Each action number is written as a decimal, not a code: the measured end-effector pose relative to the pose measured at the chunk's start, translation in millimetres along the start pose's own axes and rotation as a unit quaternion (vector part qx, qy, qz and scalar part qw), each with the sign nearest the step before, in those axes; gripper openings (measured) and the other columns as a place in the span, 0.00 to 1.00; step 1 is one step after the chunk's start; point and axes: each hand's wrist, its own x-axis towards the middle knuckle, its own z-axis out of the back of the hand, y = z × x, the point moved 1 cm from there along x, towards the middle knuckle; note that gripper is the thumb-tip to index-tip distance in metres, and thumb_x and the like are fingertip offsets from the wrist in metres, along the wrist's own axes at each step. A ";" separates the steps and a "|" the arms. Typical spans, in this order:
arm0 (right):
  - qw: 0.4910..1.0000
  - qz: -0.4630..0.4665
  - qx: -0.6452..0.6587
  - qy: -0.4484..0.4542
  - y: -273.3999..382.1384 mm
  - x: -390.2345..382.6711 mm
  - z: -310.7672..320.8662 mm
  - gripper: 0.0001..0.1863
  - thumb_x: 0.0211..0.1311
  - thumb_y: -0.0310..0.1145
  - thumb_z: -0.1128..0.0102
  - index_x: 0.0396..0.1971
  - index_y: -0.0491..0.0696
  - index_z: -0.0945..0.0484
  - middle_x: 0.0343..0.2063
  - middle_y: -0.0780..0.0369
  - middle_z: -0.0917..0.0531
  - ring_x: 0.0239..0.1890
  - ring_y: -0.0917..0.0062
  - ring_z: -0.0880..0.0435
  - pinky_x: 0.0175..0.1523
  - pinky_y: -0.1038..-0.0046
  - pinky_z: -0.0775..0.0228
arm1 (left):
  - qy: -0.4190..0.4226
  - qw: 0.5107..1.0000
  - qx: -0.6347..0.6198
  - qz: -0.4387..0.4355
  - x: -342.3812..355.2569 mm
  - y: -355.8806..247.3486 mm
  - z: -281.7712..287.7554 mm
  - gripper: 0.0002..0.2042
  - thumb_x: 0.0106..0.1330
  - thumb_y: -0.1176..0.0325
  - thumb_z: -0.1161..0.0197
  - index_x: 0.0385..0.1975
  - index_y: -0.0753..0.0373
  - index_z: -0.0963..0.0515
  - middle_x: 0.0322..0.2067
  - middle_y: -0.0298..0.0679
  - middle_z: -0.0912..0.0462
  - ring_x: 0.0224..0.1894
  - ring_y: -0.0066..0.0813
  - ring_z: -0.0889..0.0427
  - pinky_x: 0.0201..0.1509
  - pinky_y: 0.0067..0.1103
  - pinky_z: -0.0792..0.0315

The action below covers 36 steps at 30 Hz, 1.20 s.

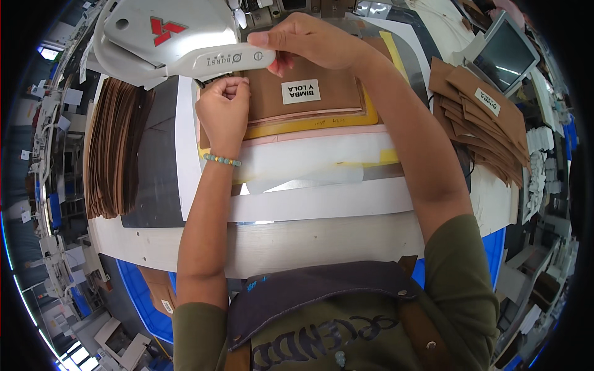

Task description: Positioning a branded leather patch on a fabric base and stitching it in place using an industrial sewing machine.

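We look first at the brown panel (337, 83) with its white label (301, 91), lying flat inside the yellow-edged template (309, 127) beneath the white machine arm (216, 60). It looks thin and light, and we judge it leathery — stiff enough to stay flat, yet liable to crease if pinched hard. Its face may slide a little under dry fingers, so we would hold it by the bare outer edges, clear of the label, or move template and panel together by the yellow border. Our left hand (221, 111) is curled beside the panel's left edge, and we cannot tell whether it pinches anything. Our right hand (318, 44) has its thumb at the arm's rounded end and its fingers bent below — whether they grip it, we cannot tell. Farther out, brown pieces stand tightly packed on the left (111, 148), and more lie in a loose, fanned pile (482, 120) on the right, near a dark screen (504, 52)
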 end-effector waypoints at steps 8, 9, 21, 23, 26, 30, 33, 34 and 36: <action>0.983 0.047 0.175 -0.025 -39.8 16.9 -6.8 0.37 0.76 0.62 0.53 0.32 0.41 0.12 0.25 0.61 0.12 0.25 0.81 0.17 0.35 0.80 0.24 | -0.020 0.999 0.029 -0.005 1.5 5.5 -3.7 0.07 0.60 0.70 0.30 0.31 0.68 0.12 0.23 0.39 0.13 0.23 0.22 0.19 0.34 0.21 0.23; 0.983 0.047 0.177 -0.026 -42.4 16.9 -10.1 0.37 0.76 0.62 0.53 0.32 0.41 0.12 0.25 0.61 0.12 0.25 0.81 0.17 0.35 0.80 0.24 | -0.019 0.999 0.030 -0.005 1.6 6.1 -3.4 0.07 0.60 0.70 0.30 0.31 0.68 0.12 0.23 0.39 0.13 0.23 0.22 0.19 0.34 0.21 0.23; 0.997 -0.019 0.028 -0.067 -62.6 12.1 -19.6 0.21 0.74 0.43 0.48 0.44 0.42 0.13 0.36 0.65 0.10 0.39 0.85 0.17 0.39 0.80 0.25 | -0.030 0.999 0.023 -0.009 4.9 12.3 -4.9 0.07 0.59 0.69 0.30 0.31 0.66 0.11 0.22 0.38 0.13 0.24 0.21 0.17 0.34 0.20 0.23; 0.995 -0.006 0.094 -0.023 -51.7 6.6 -13.1 0.25 0.75 0.48 0.51 0.40 0.42 0.13 0.32 0.64 0.11 0.36 0.85 0.17 0.38 0.80 0.25 | -0.025 0.999 0.028 0.004 4.5 12.1 -3.5 0.07 0.60 0.69 0.30 0.31 0.67 0.11 0.23 0.38 0.12 0.24 0.21 0.17 0.34 0.20 0.23; 0.978 -0.021 0.205 0.037 -32.9 0.7 -3.7 0.32 0.76 0.57 0.53 0.34 0.41 0.13 0.27 0.62 0.12 0.29 0.83 0.17 0.36 0.81 0.25 | -0.025 0.999 0.031 -0.015 3.6 9.7 -4.4 0.08 0.60 0.69 0.30 0.31 0.67 0.12 0.23 0.38 0.12 0.24 0.20 0.17 0.34 0.20 0.23; 0.982 -0.034 0.182 0.040 -11.4 -2.9 -0.1 0.30 0.74 0.56 0.45 0.27 0.43 0.13 0.23 0.63 0.14 0.24 0.84 0.20 0.32 0.81 0.29 | -0.019 1.000 0.017 0.003 3.3 9.2 -3.1 0.08 0.60 0.69 0.30 0.31 0.67 0.12 0.23 0.38 0.12 0.24 0.20 0.17 0.34 0.20 0.23; 0.985 0.024 0.153 0.074 -19.4 5.4 -0.4 0.28 0.71 0.53 0.37 0.19 0.45 0.16 0.19 0.66 0.17 0.22 0.86 0.24 0.29 0.81 0.33 | -0.018 1.000 0.022 -0.003 3.7 8.4 -4.0 0.08 0.60 0.68 0.30 0.31 0.67 0.12 0.23 0.38 0.12 0.24 0.20 0.17 0.34 0.20 0.23; 0.985 0.023 0.153 0.073 -21.9 4.5 1.2 0.28 0.71 0.53 0.37 0.19 0.45 0.16 0.19 0.66 0.17 0.22 0.86 0.24 0.29 0.81 0.33 | -0.013 1.000 0.024 -0.005 3.5 8.2 -4.8 0.08 0.63 0.68 0.31 0.33 0.67 0.12 0.23 0.34 0.14 0.24 0.16 0.20 0.34 0.17 0.25; 0.997 -0.011 0.053 0.061 -16.4 5.6 0.2 0.27 0.68 0.50 0.33 0.14 0.46 0.19 0.16 0.67 0.20 0.21 0.88 0.26 0.28 0.80 0.36 | -0.010 1.000 0.029 -0.003 3.0 9.8 -2.8 0.08 0.65 0.68 0.31 0.35 0.67 0.12 0.23 0.31 0.15 0.25 0.13 0.23 0.34 0.15 0.28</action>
